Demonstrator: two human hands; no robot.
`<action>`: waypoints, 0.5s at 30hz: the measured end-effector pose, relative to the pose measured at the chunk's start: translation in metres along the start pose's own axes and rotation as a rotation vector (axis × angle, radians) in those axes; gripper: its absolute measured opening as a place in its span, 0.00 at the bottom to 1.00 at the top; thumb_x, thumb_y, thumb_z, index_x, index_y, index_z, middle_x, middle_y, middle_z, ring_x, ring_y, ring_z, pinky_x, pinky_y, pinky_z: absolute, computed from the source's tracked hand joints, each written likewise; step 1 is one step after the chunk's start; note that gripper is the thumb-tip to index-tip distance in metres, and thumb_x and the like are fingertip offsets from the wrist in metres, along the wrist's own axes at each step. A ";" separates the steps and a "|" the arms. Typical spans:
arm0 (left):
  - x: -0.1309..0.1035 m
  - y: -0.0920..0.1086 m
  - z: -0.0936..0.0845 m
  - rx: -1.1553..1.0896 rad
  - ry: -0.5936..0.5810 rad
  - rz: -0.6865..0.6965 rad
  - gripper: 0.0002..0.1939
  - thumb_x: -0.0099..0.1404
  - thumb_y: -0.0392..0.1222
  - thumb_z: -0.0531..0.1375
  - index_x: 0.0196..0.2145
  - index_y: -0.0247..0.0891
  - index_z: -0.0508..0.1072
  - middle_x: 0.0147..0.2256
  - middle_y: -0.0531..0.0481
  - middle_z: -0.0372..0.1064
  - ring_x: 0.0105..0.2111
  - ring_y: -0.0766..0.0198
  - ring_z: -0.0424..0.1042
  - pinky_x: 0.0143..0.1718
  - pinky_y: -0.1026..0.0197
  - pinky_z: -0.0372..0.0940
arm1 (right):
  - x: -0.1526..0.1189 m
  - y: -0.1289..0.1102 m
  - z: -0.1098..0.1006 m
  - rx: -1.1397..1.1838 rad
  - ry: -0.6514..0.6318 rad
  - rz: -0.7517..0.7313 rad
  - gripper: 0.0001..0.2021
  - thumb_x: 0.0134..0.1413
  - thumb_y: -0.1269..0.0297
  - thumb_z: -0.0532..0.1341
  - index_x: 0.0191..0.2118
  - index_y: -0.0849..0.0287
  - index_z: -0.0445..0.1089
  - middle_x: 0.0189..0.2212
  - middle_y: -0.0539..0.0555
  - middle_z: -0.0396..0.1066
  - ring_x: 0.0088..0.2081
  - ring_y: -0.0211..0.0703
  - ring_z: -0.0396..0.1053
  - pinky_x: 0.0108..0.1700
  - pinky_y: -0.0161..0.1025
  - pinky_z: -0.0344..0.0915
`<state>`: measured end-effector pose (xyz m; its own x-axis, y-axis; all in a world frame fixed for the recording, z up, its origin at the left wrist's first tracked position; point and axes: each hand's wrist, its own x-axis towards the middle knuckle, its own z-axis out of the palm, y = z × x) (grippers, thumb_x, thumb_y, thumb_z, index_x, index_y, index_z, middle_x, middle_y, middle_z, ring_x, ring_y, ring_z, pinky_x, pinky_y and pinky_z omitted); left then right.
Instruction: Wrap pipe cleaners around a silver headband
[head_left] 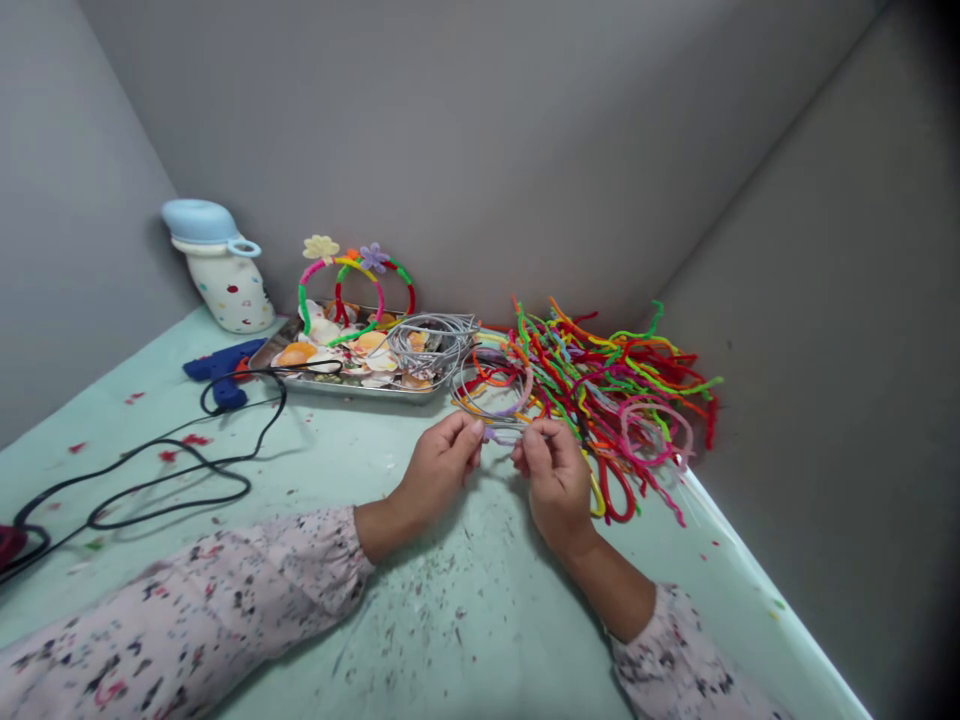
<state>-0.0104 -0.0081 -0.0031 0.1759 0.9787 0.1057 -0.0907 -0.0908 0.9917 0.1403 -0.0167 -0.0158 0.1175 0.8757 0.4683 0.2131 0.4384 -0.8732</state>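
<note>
My left hand (444, 460) is closed in a pinch at the middle of the table, its thumb pressed against the fingers. A short stretch of purple pipe cleaner (490, 436) shows between it and my right hand (556, 475), whose thumb and fingers are also pinched together. Just behind my fingertips lies a loose coil of silvery wire (487, 408); whether it is joined to the purple piece I cannot tell. Beyond my right hand spreads a heap of bright pipe cleaners (600, 375). Scissors with red and yellow handles (616, 490) lie partly hidden beside my right hand.
A metal tray (367, 393) of shells stands at the back, carrying a wire bundle (431, 345) and two flower-topped hoops (381, 290). To its left are a blue glue gun (225, 368), its black cable (225, 470) and a blue-lidded bottle (225, 275). Grey walls enclose the table.
</note>
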 end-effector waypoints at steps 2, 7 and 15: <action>0.001 0.001 0.000 -0.030 -0.037 -0.046 0.20 0.66 0.55 0.53 0.26 0.36 0.63 0.20 0.57 0.57 0.17 0.73 0.54 0.18 0.68 0.49 | 0.001 -0.001 0.000 -0.007 -0.006 -0.033 0.07 0.63 0.61 0.54 0.35 0.56 0.64 0.24 0.47 0.64 0.26 0.35 0.63 0.29 0.34 0.62; 0.001 0.004 0.001 -0.061 -0.126 -0.133 0.21 0.65 0.57 0.53 0.26 0.35 0.66 0.18 0.57 0.60 0.14 0.75 0.54 0.15 0.68 0.48 | 0.000 -0.001 0.000 -0.035 -0.035 -0.083 0.06 0.64 0.62 0.53 0.36 0.56 0.64 0.27 0.47 0.64 0.27 0.36 0.63 0.30 0.35 0.62; 0.005 0.002 -0.001 -0.151 -0.125 -0.178 0.20 0.62 0.54 0.57 0.25 0.33 0.69 0.18 0.55 0.63 0.13 0.76 0.54 0.14 0.69 0.46 | 0.000 0.003 -0.002 -0.071 -0.063 -0.103 0.06 0.65 0.63 0.52 0.37 0.55 0.63 0.27 0.48 0.64 0.28 0.37 0.63 0.31 0.36 0.61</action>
<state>-0.0110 -0.0027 -0.0004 0.3210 0.9457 -0.0519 -0.1911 0.1184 0.9744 0.1427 -0.0155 -0.0184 0.0310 0.8390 0.5433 0.2889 0.5128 -0.8084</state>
